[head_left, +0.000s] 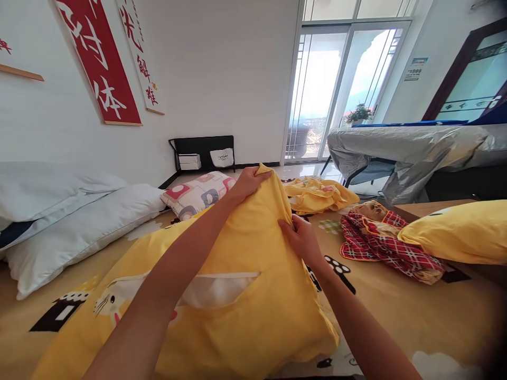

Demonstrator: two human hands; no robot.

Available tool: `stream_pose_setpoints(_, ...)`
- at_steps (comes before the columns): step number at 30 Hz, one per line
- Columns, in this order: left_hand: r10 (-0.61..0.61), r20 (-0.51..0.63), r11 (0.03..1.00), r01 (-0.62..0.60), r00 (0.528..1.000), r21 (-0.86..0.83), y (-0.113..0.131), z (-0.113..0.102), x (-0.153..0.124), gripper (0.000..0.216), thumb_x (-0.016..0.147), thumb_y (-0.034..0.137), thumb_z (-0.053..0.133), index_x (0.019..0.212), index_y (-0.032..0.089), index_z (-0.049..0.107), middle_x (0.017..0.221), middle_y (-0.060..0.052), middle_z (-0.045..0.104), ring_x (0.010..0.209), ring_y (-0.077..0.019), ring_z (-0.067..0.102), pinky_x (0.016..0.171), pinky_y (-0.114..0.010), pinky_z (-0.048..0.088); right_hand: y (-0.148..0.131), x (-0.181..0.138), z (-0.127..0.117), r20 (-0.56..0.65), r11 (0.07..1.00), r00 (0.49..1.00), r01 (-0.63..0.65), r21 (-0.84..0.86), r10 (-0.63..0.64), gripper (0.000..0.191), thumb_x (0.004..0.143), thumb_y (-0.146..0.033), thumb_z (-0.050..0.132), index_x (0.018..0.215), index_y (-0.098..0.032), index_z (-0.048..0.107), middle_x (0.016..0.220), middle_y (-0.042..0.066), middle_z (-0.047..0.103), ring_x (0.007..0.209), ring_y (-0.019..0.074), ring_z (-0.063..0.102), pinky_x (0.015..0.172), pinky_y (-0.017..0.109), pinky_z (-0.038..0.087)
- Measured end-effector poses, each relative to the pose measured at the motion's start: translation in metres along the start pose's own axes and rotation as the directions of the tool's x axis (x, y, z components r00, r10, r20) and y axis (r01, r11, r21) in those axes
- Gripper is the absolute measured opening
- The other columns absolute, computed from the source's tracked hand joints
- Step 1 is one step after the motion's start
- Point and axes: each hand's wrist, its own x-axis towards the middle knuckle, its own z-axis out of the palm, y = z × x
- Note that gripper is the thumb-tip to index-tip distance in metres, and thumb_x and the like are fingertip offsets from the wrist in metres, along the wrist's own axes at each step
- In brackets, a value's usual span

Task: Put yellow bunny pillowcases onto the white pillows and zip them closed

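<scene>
One far corner of the yellow pillow (241, 327) is pinched narrowly by the left grip (250, 184), its right edge by the right grip (304, 240). Below them, the pillow is laid on the bed (380, 301), that corner pointed away, its long axis seemingly slanted toward the near left.

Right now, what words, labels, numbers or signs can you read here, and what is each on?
"附体": red scroll; the character above is cut off.
"光解难": white scroll beside it; smaller writing up top unreadable.
Far-left scroll: red writing, cut off, unreadable.
Right-hand wall notice: too small and blurred.
White bag: dark lettering, too small.
</scene>
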Motion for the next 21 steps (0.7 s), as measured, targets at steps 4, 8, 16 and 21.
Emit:
stream_pose_setpoints(4,0.024,0.016,1.0,-0.024,1.0,-0.013,0.002,0.005,-0.003,0.035,0.071,0.048,0.073,0.078,0.016,0.06,0.07,0.001,0.058,0.061,-0.0119,0.053,0.056,-0.023,0.042,-0.005,-0.008,0.009,0.168,0.972,0.986,0.036,-0.232,0.003,0.019,0.064,-0.029,0.06,0.079,-0.019,0.056,0.078,0.002,0.065,0.068,0.0161,0.054,0.057,0.024,0.039)
stream_pose_setpoints(8,0.066,0.047,0.996,-0.068,0.997,0.054,0.002,0.013,-0.006,0.031,0.073,0.044,0.07,0.075,0.016,0.059,0.069,0.002,0.056,0.062,-0.0106,0.05,0.057,-0.021,0.039,-0.008,-0.011,0.018,0.146,0.862,0.987,0.017,-0.506,0.066,0.004,0.064,-0.016,0.054,0.067,-0.019,0.052,0.069,0.004,0.063,0.064,0.0153,0.051,0.055,0.024,0.03)
stream_pose_setpoints(16,0.094,0.076,0.995,-0.096,0.993,0.02,-0.006,-0.001,-0.006,0.037,0.071,0.05,0.071,0.076,0.016,0.055,0.071,0.002,0.054,0.064,-0.0112,0.051,0.059,-0.022,0.04,0.005,-0.02,0.0,-0.083,0.809,0.995,0.0,-0.588,-0.061,0.007,0.066,-0.016,0.047,0.067,-0.023,0.045,0.061,0.001,0.052,0.056,0.0159,0.041,0.054,0.028,0.022)
stream_pose_setpoints(21,0.237,-0.018,0.939,-0.224,0.971,0.262,0.011,0.005,-0.006,0.036,0.081,0.043,0.064,0.065,0.019,0.042,0.064,0.005,0.04,0.062,-0.0098,0.042,0.061,-0.022,0.034,0.005,-0.027,-0.002,-0.078,0.983,0.993,0.074,-0.165,-0.088,0.011,0.073,-0.033,0.05,0.077,-0.023,0.053,0.07,0.001,0.059,0.064,0.017,0.05,0.058,0.027,0.036)
